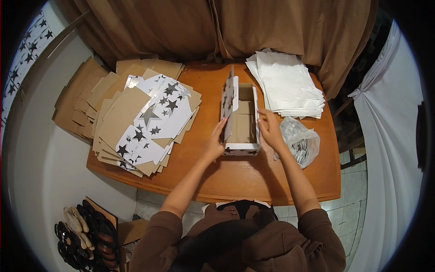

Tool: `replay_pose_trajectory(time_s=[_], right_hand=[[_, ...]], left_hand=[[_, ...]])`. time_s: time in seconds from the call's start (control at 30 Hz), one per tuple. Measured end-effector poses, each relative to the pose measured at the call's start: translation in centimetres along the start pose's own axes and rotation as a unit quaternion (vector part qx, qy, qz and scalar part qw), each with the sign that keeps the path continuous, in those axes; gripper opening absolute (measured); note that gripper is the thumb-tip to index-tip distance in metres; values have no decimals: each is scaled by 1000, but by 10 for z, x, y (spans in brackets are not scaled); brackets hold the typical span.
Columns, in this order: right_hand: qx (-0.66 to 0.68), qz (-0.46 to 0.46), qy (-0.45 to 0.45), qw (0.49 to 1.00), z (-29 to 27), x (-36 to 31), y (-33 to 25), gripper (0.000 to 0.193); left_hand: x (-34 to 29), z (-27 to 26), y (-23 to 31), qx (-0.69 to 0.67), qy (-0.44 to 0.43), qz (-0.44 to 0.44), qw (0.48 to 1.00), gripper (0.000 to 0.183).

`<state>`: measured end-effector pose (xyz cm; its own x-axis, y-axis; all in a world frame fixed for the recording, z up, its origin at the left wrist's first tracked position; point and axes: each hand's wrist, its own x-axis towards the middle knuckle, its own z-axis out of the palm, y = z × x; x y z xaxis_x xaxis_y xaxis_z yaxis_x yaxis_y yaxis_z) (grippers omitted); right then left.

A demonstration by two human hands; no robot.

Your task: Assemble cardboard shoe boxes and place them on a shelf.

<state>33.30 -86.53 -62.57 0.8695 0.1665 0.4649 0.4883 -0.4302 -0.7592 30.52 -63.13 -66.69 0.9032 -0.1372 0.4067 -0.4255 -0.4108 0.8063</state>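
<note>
An open cardboard box (pixel 246 112), white with black stars outside and plain brown inside, stands on the table in front of me. Its lid (pixel 230 109) is raised and leans up along the left side. My left hand (pixel 216 141) holds the box at the lid's near left edge, some fingers hidden behind it. On the opposite side, my right hand (pixel 270 129) grips the right wall with its fingertips near the rim. No contents show inside the box.
Flat box blanks (pixel 149 115), some star-printed, are heaped at the left. White paper sheets (pixel 290 84) are stacked at the back right. A clear plastic bag (pixel 301 140) with small silvery pieces lies beside my right hand. Brown curtains (pixel 272 31) hang behind the wooden table (pixel 199 179); shoes (pixel 88 235) sit lower left.
</note>
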Motion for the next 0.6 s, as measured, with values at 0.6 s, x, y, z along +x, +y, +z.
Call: replay_pose_trajectory(time_s=[0.6], right_hand=[[-215, -123, -92, 964, -64, 57, 5, 10]], left_hand=[[28, -65, -63, -231, -100, -130, 959, 31]])
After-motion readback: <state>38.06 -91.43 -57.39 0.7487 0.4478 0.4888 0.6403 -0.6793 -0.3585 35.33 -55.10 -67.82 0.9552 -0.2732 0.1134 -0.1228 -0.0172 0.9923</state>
